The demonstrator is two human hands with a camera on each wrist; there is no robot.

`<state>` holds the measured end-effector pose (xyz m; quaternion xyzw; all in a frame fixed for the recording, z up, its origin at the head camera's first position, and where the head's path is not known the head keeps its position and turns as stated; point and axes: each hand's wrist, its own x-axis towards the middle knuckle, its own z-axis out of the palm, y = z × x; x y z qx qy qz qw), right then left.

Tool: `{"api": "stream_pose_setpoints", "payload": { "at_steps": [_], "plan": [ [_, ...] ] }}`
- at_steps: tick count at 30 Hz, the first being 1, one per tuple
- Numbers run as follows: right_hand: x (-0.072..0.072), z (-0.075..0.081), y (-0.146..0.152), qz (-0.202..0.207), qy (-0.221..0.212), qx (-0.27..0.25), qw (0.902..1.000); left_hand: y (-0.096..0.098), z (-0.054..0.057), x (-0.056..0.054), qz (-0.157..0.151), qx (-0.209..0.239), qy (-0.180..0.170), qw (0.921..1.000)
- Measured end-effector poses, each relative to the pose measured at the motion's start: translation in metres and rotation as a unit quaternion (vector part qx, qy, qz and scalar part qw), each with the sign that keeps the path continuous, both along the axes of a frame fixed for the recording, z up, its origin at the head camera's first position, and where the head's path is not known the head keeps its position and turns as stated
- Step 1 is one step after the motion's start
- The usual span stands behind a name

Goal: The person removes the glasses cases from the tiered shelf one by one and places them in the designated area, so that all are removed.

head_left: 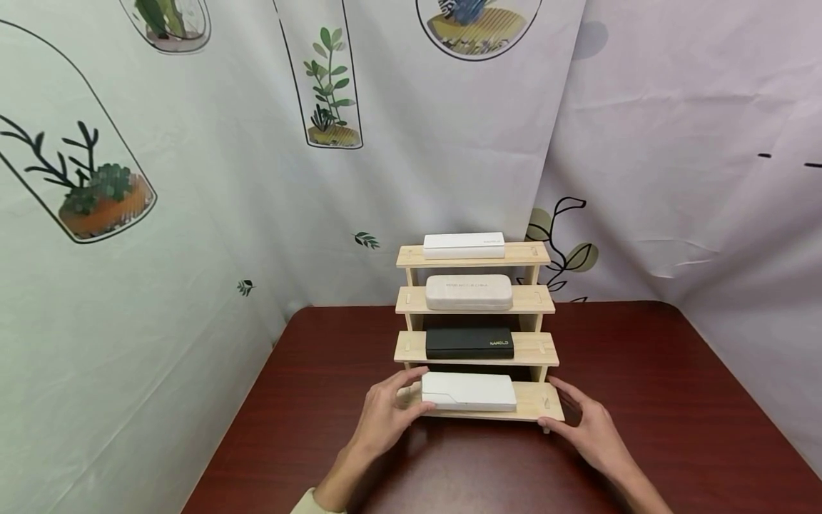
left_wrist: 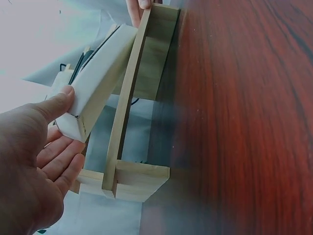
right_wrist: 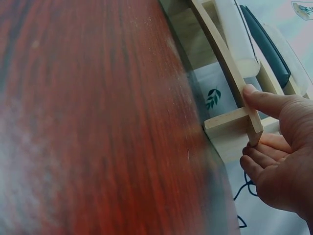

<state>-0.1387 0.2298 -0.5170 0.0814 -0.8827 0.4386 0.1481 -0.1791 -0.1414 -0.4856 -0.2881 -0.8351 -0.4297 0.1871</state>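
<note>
A four-tier light wooden display stand (head_left: 531, 407) stands on the table. On its lowest tier lies a white folding glasses case (head_left: 472, 391). My left hand (head_left: 383, 415) pinches the left end of that case, thumb at the front and fingers behind. In the left wrist view the white case (left_wrist: 100, 78) sits slanted to the shelf board, its near end between thumb and fingers. My right hand (head_left: 594, 432) grips the right end of the lowest tier; in the right wrist view the thumb presses the board edge (right_wrist: 248, 105) and the fingers curl at its end.
Above, a black case (head_left: 465, 344), a cream rounded case (head_left: 469, 293) and a slim white box (head_left: 464, 246) lie on one tier each. The dark red table (head_left: 308, 414) ends at a printed cloth backdrop (head_left: 417, 171) behind and at the sides.
</note>
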Motion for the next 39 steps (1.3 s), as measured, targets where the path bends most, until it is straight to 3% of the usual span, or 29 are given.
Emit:
{"api": "stream_pose_setpoints", "payload": {
  "at_steps": [15,30,39],
  "plan": [
    [-0.002,-0.002,0.0,0.004,-0.001,-0.009,1.0,-0.004,0.017,0.007,0.003,0.002,0.002,1.0],
    [0.0,0.001,0.0,0.002,-0.024,-0.008,0.9997,-0.021,0.047,0.007,0.012,0.033,0.016,0.9992],
    [0.0,0.002,0.001,0.001,-0.03,0.006,0.9995,-0.042,0.071,0.001,0.034,0.068,-0.003,0.9971]
  ]
}}
